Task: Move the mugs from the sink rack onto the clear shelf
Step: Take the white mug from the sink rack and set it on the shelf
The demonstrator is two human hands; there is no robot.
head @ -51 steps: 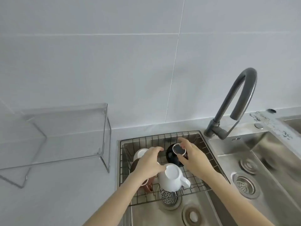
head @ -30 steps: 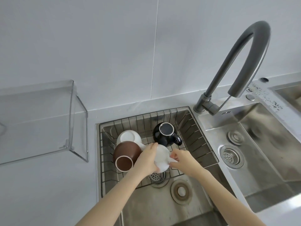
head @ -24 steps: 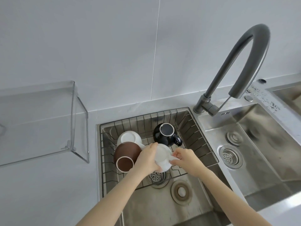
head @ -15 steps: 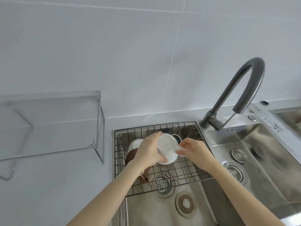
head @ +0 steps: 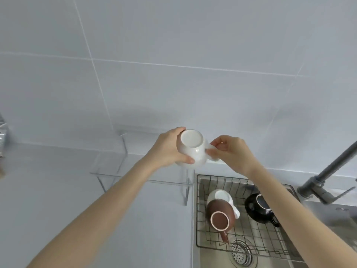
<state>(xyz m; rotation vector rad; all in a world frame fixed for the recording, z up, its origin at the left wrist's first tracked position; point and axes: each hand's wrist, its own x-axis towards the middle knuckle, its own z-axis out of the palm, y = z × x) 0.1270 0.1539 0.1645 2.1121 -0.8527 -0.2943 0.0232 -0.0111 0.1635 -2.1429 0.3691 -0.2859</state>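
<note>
Both hands hold a white mug (head: 192,147) upside down in the air, over the right end of the clear shelf (head: 123,169). My left hand (head: 170,149) wraps its body; my right hand (head: 229,151) pinches its handle. In the wire sink rack (head: 201,225) lie a brown mug (head: 220,215), a second white mug (head: 220,196) partly behind it, and a black mug (head: 258,207), all bottom up.
A grey tap (head: 328,182) rises at the right beside the rack. The sink drain (head: 242,254) shows under the rack. A silvery bag (head: 2,130) sits at the far left edge. The white counter (head: 58,190) spreads left of the sink.
The white mug has been lifted out of the rack and carried up and left over the clear shelf. The view has swung to the left.
</note>
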